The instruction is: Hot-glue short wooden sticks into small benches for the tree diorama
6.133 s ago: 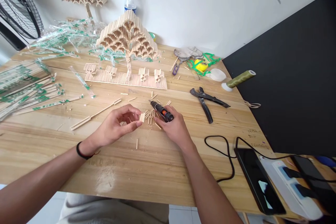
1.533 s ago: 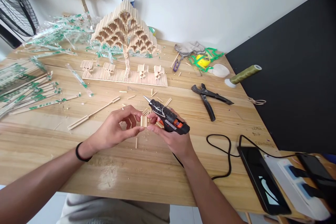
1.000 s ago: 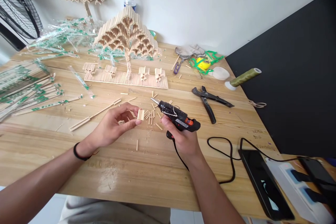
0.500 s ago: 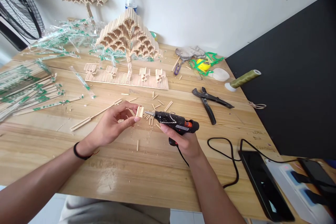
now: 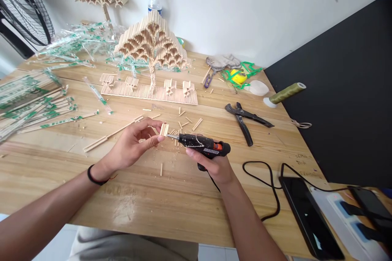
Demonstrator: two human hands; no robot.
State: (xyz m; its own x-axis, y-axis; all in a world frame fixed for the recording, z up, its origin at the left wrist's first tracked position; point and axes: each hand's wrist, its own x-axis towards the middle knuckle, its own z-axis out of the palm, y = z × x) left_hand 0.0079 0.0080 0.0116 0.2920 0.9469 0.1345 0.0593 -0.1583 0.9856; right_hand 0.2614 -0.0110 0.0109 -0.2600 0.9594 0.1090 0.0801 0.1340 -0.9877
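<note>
My left hand (image 5: 134, 144) pinches a small bundle of short wooden sticks (image 5: 164, 129) between thumb and fingertips, just above the table. My right hand (image 5: 214, 165) is wrapped round a black glue gun (image 5: 202, 147) with an orange trigger. Its metal nozzle points left and touches the side of the bundle. Several loose short sticks (image 5: 183, 123) lie on the wooden table (image 5: 171, 195) right behind both hands.
A stick-built tree on a slatted base (image 5: 150, 89) stands behind. Wrapped chopsticks (image 5: 36, 106) pile up at left. Black pliers (image 5: 243, 120), a green thread spool (image 5: 284, 93), a phone (image 5: 309, 220), a power strip (image 5: 349, 216) and the gun's black cord (image 5: 269, 187) lie at right.
My right hand turned the glue gun from pointing up-left to level and brought its nozzle against the stick bundle. My left hand kept the bundle nearly still.
</note>
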